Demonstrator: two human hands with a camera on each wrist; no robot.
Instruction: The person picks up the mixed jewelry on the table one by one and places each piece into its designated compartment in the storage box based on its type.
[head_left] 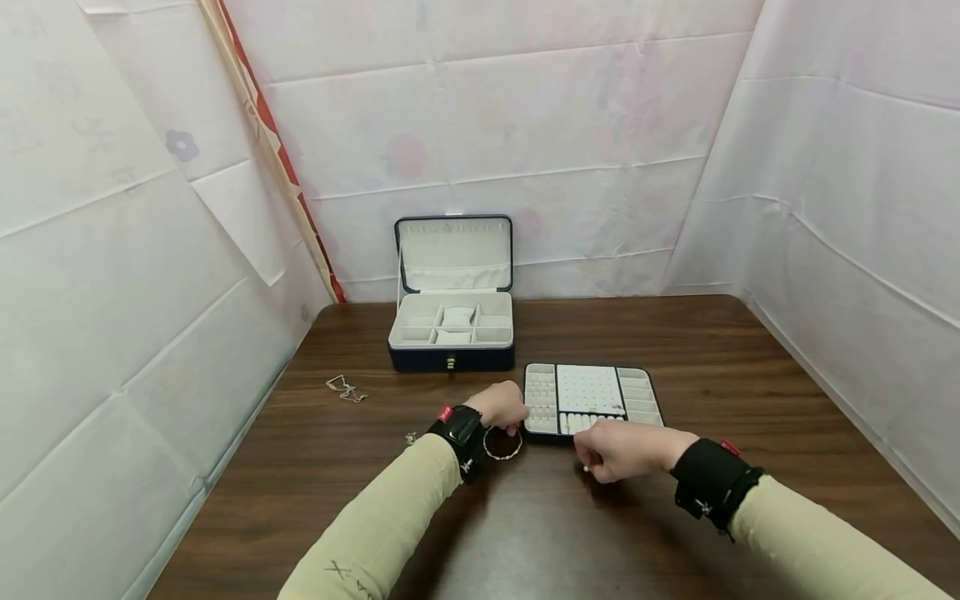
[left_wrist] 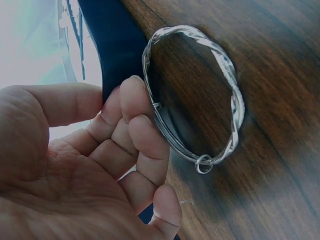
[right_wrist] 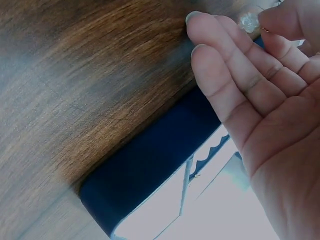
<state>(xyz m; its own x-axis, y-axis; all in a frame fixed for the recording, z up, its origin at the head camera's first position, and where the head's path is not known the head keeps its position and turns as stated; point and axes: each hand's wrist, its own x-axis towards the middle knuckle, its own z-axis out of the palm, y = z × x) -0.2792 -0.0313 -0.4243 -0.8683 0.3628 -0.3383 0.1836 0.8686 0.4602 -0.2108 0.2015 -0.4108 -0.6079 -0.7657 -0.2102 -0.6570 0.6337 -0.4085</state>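
Note:
A twisted silver bangle point(left_wrist: 231, 102) lies flat on the wooden table point(head_left: 675, 333), just left of a dark blue tray's point(head_left: 649, 395) front corner. My left hand point(head_left: 504, 410) hovers over it, fingers loosely curled. Two fingertips point(left_wrist: 134, 92) touch the bangle's point(head_left: 502, 444) rim, while the thumb stays off it, near the tray's edge point(left_wrist: 112, 45). My right hand point(head_left: 600, 457) sits in front of the tray. It pinches a small pearl-like earring point(right_wrist: 247, 21) between thumb and forefinger, and the other fingers are nearly straight. The earring point(head_left: 586, 469) shows as a white dot under that hand.
An open dark blue jewellery box point(head_left: 452, 332) with pale compartments stands at the back of the table. A thin silver chain point(head_left: 345, 388) lies to the left and a tiny piece point(head_left: 410, 437) sits beside my left wrist. White sheets wall in the table.

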